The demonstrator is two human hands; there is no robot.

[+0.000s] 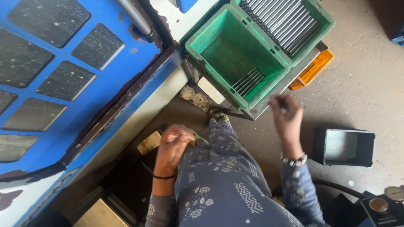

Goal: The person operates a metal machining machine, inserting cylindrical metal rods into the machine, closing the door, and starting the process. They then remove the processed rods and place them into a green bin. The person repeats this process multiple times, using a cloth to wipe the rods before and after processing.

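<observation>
The right hand (287,114) is blurred, raised near the front corner of the near green crate (237,59); something thin seems pinched in its fingers, but what it is, and whether the grip is closed, cannot be told. The left hand (172,147) is curled loosely at the knee, over a dim recess under the blue machine (63,75); whether it holds anything is hidden. The two hands are well apart.

A few metal rods (248,80) lie in the near crate's corner, just beyond the right hand. A second green crate (290,25), cut off by the top edge, is full of rods. Both crates sit on a stand, with an orange tray (313,69) partly hidden beneath. A dark open box (347,147) stands on the floor right of the right wrist. A gauge (394,193) is clipped at the lower right corner.
</observation>
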